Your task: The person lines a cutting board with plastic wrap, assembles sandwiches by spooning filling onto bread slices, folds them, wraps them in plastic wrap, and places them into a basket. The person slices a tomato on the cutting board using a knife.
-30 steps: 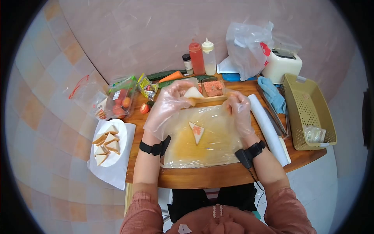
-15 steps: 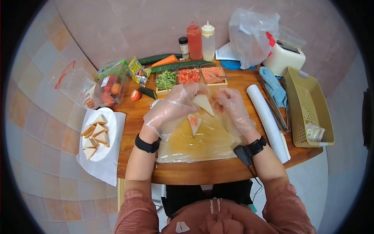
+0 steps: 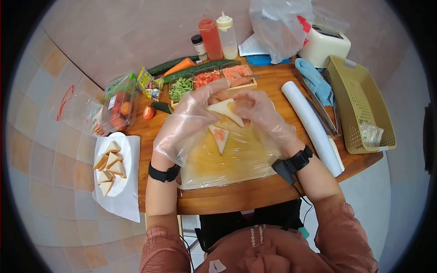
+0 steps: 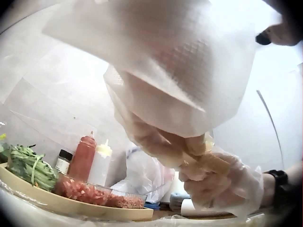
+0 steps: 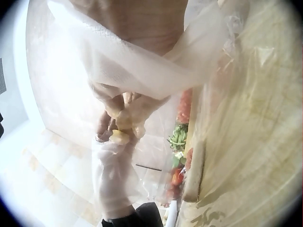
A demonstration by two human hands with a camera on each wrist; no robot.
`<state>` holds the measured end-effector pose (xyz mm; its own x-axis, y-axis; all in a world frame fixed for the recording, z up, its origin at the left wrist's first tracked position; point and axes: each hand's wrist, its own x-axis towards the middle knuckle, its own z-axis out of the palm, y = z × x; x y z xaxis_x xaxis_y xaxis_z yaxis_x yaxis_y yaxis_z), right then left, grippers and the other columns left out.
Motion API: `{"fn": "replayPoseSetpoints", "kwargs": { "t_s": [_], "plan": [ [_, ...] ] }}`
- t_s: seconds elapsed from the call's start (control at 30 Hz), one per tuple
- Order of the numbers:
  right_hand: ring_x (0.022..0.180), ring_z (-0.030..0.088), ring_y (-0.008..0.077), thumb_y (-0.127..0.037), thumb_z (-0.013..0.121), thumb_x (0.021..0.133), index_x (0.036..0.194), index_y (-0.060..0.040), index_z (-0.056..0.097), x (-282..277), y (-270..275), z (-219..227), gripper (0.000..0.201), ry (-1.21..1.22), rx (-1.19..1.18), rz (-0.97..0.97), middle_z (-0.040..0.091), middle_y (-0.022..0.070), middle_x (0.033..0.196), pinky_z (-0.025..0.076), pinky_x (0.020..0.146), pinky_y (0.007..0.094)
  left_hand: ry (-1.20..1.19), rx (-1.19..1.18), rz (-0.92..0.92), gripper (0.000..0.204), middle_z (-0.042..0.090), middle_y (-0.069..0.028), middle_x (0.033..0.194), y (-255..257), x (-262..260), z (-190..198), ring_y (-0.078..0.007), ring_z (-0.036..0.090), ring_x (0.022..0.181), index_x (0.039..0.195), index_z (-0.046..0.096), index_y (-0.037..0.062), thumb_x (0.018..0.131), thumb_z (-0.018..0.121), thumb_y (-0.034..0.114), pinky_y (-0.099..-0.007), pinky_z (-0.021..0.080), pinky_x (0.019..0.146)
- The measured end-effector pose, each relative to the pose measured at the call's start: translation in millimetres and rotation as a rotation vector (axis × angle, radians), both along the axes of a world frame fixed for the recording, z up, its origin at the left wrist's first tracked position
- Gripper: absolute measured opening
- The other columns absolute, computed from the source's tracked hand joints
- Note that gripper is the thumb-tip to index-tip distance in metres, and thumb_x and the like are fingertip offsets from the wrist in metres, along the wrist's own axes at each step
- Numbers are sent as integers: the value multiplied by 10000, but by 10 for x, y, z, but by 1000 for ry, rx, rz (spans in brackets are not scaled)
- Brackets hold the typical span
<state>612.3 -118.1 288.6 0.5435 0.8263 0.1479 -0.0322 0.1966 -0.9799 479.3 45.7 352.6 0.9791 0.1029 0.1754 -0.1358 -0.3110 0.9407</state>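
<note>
Both hands wear loose clear plastic gloves and meet over a cutting board (image 3: 246, 168) wrapped in cling film. My left hand (image 3: 189, 116) grips a triangle of white bread (image 3: 225, 109) at its left side. At the other side my right hand (image 3: 259, 111) pinches it, fingers close to the left hand's. In the left wrist view, a bread edge (image 4: 215, 163) shows between the gloved fingers. Just below the hands, a second bread triangle (image 3: 219, 139) lies on the film with pink chopped filling on top; its side (image 5: 194, 177) shows in the right wrist view.
Behind the hands, a wooden tray (image 3: 248, 85) holds containers of cucumber shreds, red chopped pieces and pink chopped filling. A white plate (image 3: 126, 157) of sandwich triangles stands left. To the right lie a white roll (image 3: 312, 129) and a perforated basket (image 3: 359, 104). Sauce bottles (image 3: 210, 38) stand behind.
My right hand has come in from the right, and its fingers now pinch the bread triangle that the left hand holds. The triangle has turned and sits lower, nearer the one with filling.
</note>
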Motion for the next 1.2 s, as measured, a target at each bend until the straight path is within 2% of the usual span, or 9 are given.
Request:
{"fn": "replayPoseSetpoints", "kwargs": {
  "t_s": [0.1, 0.17, 0.2, 0.3, 0.57, 0.8, 0.87, 1.0, 1.2],
  "plan": [
    [665, 605, 77, -65, 682, 916, 1095, 26, 653, 10, 17, 21, 203, -18, 8, -54, 656, 17, 844, 465, 574, 232, 19, -94, 32, 631, 632, -97, 1239, 9, -14, 77, -154, 625, 1075, 1410, 526, -47, 794, 607, -158, -308, 519, 922],
    [662, 593, 70, -72, 684, 921, 1060, 10, 674, 17, 7, 9, 162, -106, 20, -82, 650, 8, 829, 463, 579, 230, 55, -170, 111, 553, 653, -86, 1143, -12, -37, 144, -136, 639, 1020, 1372, 569, -27, 829, 631, -110, -287, 520, 878],
    [662, 593, 70, -72, 684, 921, 1060, 10, 674, 22, 6, 7, 162, -100, 17, -88, 650, 8, 829, 463, 579, 230, 62, -172, 105, 553, 653, -86, 1143, 21, -39, 148, -136, 639, 1020, 1372, 569, -27, 829, 631, -110, -287, 520, 878],
    [665, 586, 62, -81, 689, 927, 1019, -1, 687, 13, -7, 18, 122, -104, 67, -113, 644, -5, 817, 461, 584, 228, 105, -209, 219, 443, 667, -51, 1009, 58, -40, 160, -122, 654, 928, 1264, 655, -13, 823, 706, -13, -238, 500, 837],
    [794, 602, 62, -76, 674, 934, 1364, -16, 619, -47, -24, 62, 438, 6, 169, -22, 687, -5, 1003, 500, 647, 225, 52, -110, 251, 375, 651, -36, 993, 54, -1, 97, -103, 621, 939, 1201, 686, -15, 826, 698, -26, -229, 489, 851],
    [726, 570, 50, -107, 648, 965, 1277, -25, 685, -30, -50, 55, 325, -1, 84, 26, 673, -20, 907, 459, 626, 218, 51, -50, 206, 329, 645, -34, 982, 14, 1, 121, -97, 605, 923, 1183, 684, -31, 856, 670, -2, -228, 479, 842],
    [695, 553, 48, -140, 653, 977, 1230, -26, 712, -38, -35, 49, 284, -13, 55, 23, 665, -28, 872, 439, 609, 217, 56, -103, 218, 322, 648, -37, 986, 26, 1, 101, -98, 608, 918, 1182, 683, -34, 863, 671, 13, -229, 479, 835],
    [692, 562, 48, -162, 660, 982, 1220, -25, 716, -19, -37, 25, 280, -38, 86, 19, 672, -24, 875, 451, 613, 221, 89, -193, 302, 323, 664, -39, 965, 25, 6, 107, -97, 627, 882, 1192, 676, -35, 881, 678, 55, -234, 487, 797],
    [699, 607, 62, -166, 692, 964, 1150, -13, 725, -22, -17, 2, 244, -31, 68, -14, 693, -8, 875, 481, 629, 227, 170, -190, 258, 298, 701, -47, 920, 19, -11, 116, -102, 651, 778, 1169, 671, -25, 890, 695, 79, -241, 497, 739]
  ]
}}
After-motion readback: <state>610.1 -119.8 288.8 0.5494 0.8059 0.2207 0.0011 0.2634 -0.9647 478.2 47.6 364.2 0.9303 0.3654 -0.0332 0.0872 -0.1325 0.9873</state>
